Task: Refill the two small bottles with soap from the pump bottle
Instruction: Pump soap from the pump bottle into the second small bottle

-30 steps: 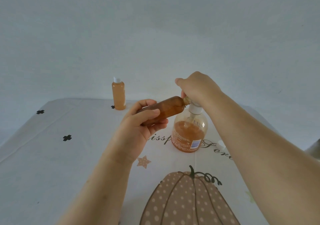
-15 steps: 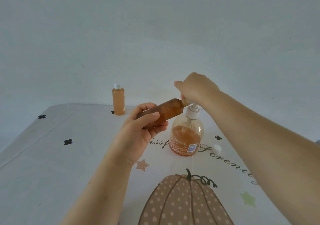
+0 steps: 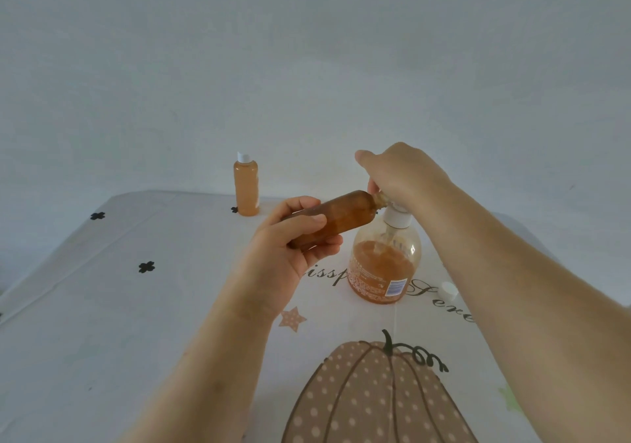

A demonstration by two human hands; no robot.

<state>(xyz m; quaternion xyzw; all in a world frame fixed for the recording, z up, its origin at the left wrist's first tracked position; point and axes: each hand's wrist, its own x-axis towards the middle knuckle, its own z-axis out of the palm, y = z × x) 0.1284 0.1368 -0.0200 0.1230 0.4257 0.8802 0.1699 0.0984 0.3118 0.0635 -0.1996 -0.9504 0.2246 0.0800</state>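
My left hand [image 3: 290,254] grips a small brown bottle [image 3: 341,215], tilted almost level, its open mouth against the nozzle of the pump bottle [image 3: 384,265]. The pump bottle stands on the table, about half full of orange soap. My right hand [image 3: 403,173] lies over the white pump head, fingers curled round it and hiding it. The second small bottle [image 3: 246,190], full of orange soap and closed with a white cap, stands upright at the table's far edge.
A loose white cap [image 3: 448,290] lies on the table right of the pump bottle. The tablecloth [image 3: 136,323] shows a pumpkin print near me and small black marks at the left. A plain wall stands behind.
The view has shifted a little. Both hands keep their hold, with the small bottle's mouth staying at the pump nozzle.
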